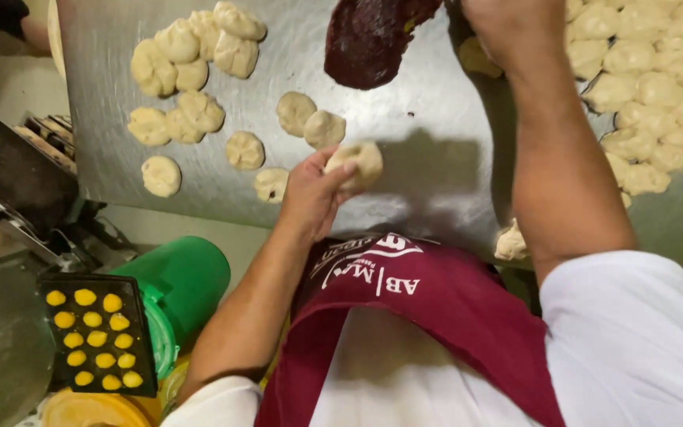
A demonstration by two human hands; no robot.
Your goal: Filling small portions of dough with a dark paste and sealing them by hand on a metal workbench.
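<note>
My left hand (310, 194) holds a round pale dough piece (357, 162) just above the steel table (420, 158), fingers curled around it. My right hand (507, 28) reaches to the far edge of the view beside a dark red paste mass (369, 35); what it grips is cut off at the top. Several filled dough pieces (191, 87) lie at the left of the table. A large heap of plain dough lumps (650, 79) covers the right side.
A black tray of yellow balls (96, 332) sits at lower left beside a green bucket (187, 281). A metal machine (9, 198) stands at the left edge. One dough lump (510, 241) lies at the table's near edge. I wear a maroon apron (428, 316).
</note>
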